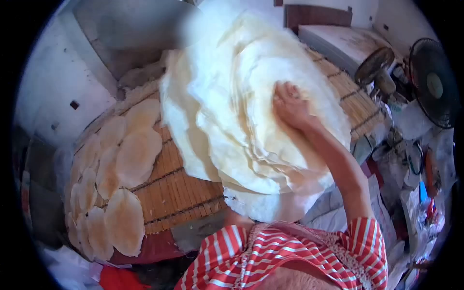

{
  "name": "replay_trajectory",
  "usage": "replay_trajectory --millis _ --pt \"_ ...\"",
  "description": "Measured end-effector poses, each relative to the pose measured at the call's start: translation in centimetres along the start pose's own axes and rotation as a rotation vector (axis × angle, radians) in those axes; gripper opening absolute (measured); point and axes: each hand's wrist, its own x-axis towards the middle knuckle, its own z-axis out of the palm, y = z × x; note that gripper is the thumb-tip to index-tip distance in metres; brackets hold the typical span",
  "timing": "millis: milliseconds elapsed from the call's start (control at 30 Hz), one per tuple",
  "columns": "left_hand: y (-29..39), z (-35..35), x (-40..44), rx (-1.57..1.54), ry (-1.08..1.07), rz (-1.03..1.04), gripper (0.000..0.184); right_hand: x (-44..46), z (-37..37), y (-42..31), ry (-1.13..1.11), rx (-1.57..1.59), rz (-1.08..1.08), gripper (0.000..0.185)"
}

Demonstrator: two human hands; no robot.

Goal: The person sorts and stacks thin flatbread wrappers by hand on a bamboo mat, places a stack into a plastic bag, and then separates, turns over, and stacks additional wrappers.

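Note:
A tall pile of large, thin, pale round sheets (222, 111) fills the middle of the head view, its edges ragged and overlapping. On the upper right part of the pile lies my right hand (292, 104), palm down, with its fingers stretched out a little apart. My left hand is hidden beneath the near edge of the pile; only part of the left forearm (237, 220) shows by the striped sleeve. The slatted mat (181, 198) lies under the pile. Several smaller, browned flat rounds (137, 157) overlap on the mat at the left.
Two fans, a smaller one (374, 66) and a larger black one (434, 84), stand at the right. Below them is a clutter of plastic bags (411, 121) and cloths. A pale wall (58, 87) rises at the left, and a white-topped piece of furniture (338, 41) stands behind.

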Motion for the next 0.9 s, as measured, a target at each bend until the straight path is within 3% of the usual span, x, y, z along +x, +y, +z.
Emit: replay_trajectory --millis 33,100,200,233,367,467,500,600,667,733,900 --pt "-0.6 -2.8 -1.3 0.009 0.083 -0.028 0.048 0.3 2.8 0.0 -0.219 0.035 0.08 0.051" --pt "-1.9 -8.2 -4.3 0.034 0.26 -0.068 0.047 -0.4 8.1 -0.1 -0.511 0.08 0.039 0.052" --pt "-1.8 -13.9 -10.3 0.083 0.469 -0.107 0.046 -4.4 13.9 -1.3 -0.474 -0.136 -0.109 0.051" --pt "-1.3 -15.0 -12.2 0.108 0.519 -0.106 0.046 -5.3 16.5 -1.4 -0.334 -0.098 -0.052 0.05" --pt "2.2 -17.5 -19.1 0.199 0.687 -0.061 0.044 -5.3 15.1 -0.8 -0.349 -0.046 -0.076 0.052" --pt "6.9 -18.7 -22.3 0.1 0.903 -0.026 0.032 -6.4 13.8 -0.5 -0.44 -0.037 -0.151 0.058" --pt "8.2 -18.9 -22.8 0.089 0.969 0.012 0.03 -7.3 13.5 -0.5 -0.502 -0.019 -0.193 0.06" --pt "10.4 -18.1 -22.4 0.532 1.126 0.43 0.015 -11.7 11.2 -2.5 -0.577 0.008 -0.264 0.075" --pt "11.0 -14.1 -18.8 0.578 1.002 0.415 0.015 -14.6 10.6 -3.2 -0.535 -0.011 -0.311 0.08" --pt "10.6 -13.6 -15.9 0.59 0.705 0.24 0.016 -15.9 10.4 -3.1 -0.474 0.018 -0.26 0.084" --pt "9.0 -17.6 -11.6 0.278 0.586 -0.019 0.012 -16.0 9.9 -1.9 -0.42 0.016 -0.159 0.073"
